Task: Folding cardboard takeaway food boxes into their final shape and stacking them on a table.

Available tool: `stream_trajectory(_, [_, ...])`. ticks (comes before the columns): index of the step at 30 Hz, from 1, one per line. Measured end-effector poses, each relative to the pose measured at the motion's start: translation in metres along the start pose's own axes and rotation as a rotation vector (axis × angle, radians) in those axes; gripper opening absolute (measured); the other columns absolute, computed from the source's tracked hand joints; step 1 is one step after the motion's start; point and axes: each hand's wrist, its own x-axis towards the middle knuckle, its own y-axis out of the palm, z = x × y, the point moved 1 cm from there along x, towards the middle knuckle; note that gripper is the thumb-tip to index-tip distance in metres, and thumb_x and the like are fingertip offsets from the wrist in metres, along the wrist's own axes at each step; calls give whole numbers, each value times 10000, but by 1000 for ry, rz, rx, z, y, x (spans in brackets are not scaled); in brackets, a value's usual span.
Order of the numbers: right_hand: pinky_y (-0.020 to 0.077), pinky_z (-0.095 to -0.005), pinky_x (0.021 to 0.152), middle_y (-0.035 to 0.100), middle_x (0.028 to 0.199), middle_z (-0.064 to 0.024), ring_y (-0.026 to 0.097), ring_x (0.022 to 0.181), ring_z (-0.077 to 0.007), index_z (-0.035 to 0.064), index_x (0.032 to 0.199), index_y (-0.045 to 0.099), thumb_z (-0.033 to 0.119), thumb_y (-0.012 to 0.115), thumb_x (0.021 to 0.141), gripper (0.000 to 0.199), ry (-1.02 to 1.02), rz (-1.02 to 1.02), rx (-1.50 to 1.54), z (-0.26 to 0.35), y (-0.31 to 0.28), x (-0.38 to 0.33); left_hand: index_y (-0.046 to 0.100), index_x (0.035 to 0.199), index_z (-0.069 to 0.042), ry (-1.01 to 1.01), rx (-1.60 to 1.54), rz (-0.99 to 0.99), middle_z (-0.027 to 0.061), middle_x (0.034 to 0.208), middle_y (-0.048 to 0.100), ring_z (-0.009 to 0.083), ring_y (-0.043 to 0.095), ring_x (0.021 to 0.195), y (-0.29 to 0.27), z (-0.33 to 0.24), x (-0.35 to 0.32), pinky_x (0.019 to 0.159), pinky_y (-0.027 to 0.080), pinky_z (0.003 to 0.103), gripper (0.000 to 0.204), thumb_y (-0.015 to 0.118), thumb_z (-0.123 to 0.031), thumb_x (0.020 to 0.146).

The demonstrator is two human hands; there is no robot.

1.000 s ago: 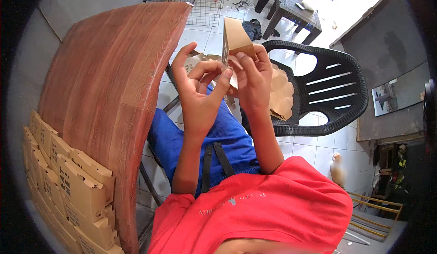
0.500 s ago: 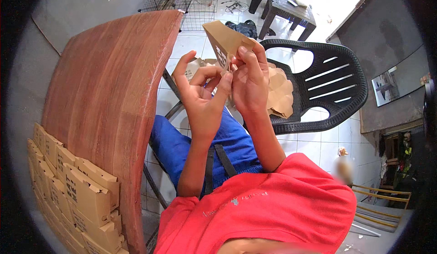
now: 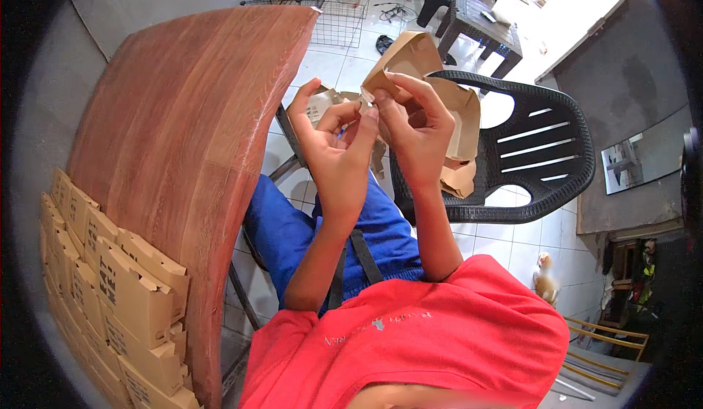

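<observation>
Carton blank (image 3: 410,54), brown, held above the lap beside the table (image 3: 176,131): tilted further since a second ago, left hand (image 3: 338,153) and right hand (image 3: 416,134) both pinching its corner flap (image 3: 377,83), fold under way.

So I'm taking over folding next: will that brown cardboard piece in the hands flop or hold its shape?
The cardboard piece probably holds shape: its panels stand flat above both hands. It likely bends at creases, since the left hand and right hand pinch a folded corner. It seems light, held by fingertips.

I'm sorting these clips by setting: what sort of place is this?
Probably a home used for piecework: white tiled floor, a black plastic chair, a wooden table beside stacked folded cardboard boxes.
</observation>
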Motion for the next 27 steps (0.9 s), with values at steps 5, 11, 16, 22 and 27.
stream_trajectory(5, [532,-253,719,733,842,-75,684,786,-88,7,1069,690,-4,665,854,217,-41,-39,-160,-6,2,1,263,1424,-40,6,49,-35,139,1030,661,143,608,926,-5,5,3,860,480,281,691,674,48,876])
stream_trajectory(11, [550,-277,684,731,851,-128,728,792,-155,2,1020,667,-11,679,842,179,-99,38,-317,-5,2,0,269,1422,-51,-18,92,-93,140,1023,663,143,606,927,-11,9,8,851,476,270,694,681,42,871])
stream_trajectory(16, [560,-297,690,730,884,-137,735,794,-182,7,1028,659,-16,688,837,194,-138,113,-342,-4,3,-1,258,1433,-67,-64,1,-112,166,1066,648,152,605,948,-9,17,6,876,475,278,686,662,45,890])
stream_trajectory(22, [557,-336,670,714,863,-167,729,762,-251,18,1038,649,-7,676,849,193,-170,158,-447,-11,1,-3,256,1431,-72,-143,-116,-145,191,1107,633,173,604,1002,-8,28,5,896,486,301,664,649,29,906])
stream_trajectory(27, [543,-363,644,694,851,-187,715,736,-286,34,1057,645,-4,659,856,205,-170,150,-490,-31,-1,-9,261,1422,-72,-224,-138,-166,194,1139,626,179,607,1016,-10,45,8,882,493,301,647,650,8,912])
